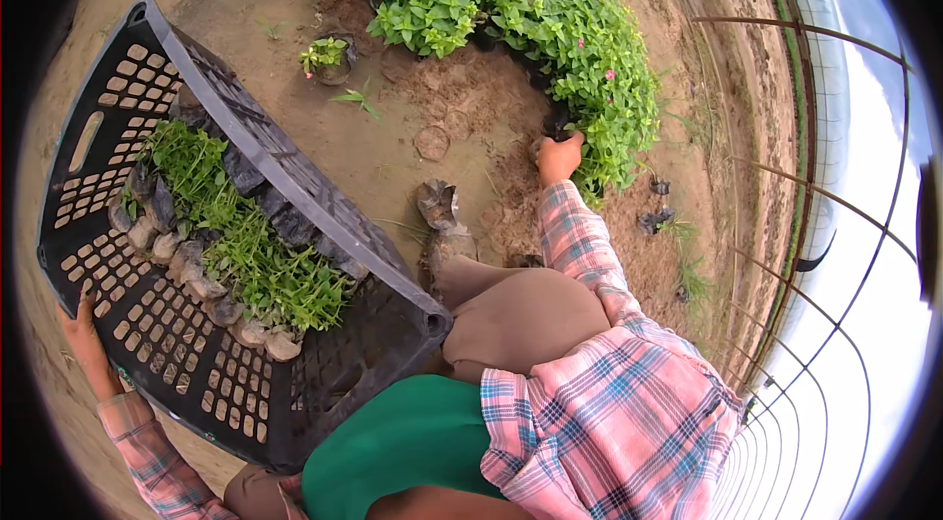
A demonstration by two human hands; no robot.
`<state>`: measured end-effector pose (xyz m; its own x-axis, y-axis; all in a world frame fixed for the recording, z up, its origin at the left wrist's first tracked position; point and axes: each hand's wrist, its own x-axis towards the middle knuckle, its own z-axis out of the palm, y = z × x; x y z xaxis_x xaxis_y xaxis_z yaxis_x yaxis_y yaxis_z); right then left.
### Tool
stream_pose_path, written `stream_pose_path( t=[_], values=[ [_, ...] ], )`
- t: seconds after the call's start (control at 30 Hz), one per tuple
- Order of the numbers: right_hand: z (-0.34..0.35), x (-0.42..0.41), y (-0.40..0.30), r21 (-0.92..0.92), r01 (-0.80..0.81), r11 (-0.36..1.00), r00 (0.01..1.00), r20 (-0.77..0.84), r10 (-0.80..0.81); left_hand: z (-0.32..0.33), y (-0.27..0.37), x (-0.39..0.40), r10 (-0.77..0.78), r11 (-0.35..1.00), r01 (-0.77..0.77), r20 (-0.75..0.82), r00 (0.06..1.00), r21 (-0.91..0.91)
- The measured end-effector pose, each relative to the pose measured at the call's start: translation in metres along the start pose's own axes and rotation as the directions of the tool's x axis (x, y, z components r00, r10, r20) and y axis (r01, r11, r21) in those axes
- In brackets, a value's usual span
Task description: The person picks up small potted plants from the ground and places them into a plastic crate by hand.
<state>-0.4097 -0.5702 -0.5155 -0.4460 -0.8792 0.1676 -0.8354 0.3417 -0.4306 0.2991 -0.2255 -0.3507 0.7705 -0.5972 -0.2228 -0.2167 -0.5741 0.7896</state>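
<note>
A black plastic crate [243,343] lies tilted on the left, with several bagged seedlings [243,233] lying inside in rows, their leaves meeting in the middle. My left hand [85,343] is on the crate's lower left edge, its fingertips against the slotted side. At the near edge of a dense block of flowering potted plants [589,63], my right hand [560,155] reaches in among the dark nursery bags. Its fingers are curled at a bag, partly hidden by leaves, and whether they grip it cannot be told.
A small potted plant [333,62] stands apart on the bare soil. Round pot prints [432,143] mark the ground before me. Small dark bags [654,219] and grass tufts lie right of my arm. A metal-framed net structure [803,188] curves along the right.
</note>
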Motion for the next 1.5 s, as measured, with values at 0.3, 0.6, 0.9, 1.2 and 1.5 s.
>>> stream_pose_path(
  t=[0.3, 0.6, 0.9, 1.2, 1.5],
  values=[
    [0.035, 0.035, 0.008, -0.231, 0.062, 0.971, 0.994, 0.097, -0.041, 0.009, 0.027, -0.011, -0.003, 0.99, 0.009, -0.038, 0.999, 0.139],
    [-0.101, -0.026, -0.233, 0.838, -0.257, 0.481, 0.723, 0.497, -0.48, 0.031, 0.046, -0.027, 0.099, 0.995, -0.101, -0.162, 0.982, -0.006],
    [-0.134, -0.23, -0.418, 0.493, -0.454, 0.742, -0.185, 0.763, -0.62, 0.035, 0.042, -0.026, 0.191, 0.972, -0.14, -0.289, 0.938, 0.187],
    [0.039, -0.398, -0.382, 0.264, 0.185, 0.947, -0.056, 0.965, -0.258, 0.035, 0.035, -0.02, 0.159, 0.984, -0.128, -0.283, 0.946, 0.128],
    [-0.119, -0.13, -0.419, 0.748, 0.081, 0.659, -0.324, 0.645, -0.692, 0.01, -0.038, 0.033, 0.227, 0.974, -0.228, -0.074, 0.971, -0.003]
  ],
)
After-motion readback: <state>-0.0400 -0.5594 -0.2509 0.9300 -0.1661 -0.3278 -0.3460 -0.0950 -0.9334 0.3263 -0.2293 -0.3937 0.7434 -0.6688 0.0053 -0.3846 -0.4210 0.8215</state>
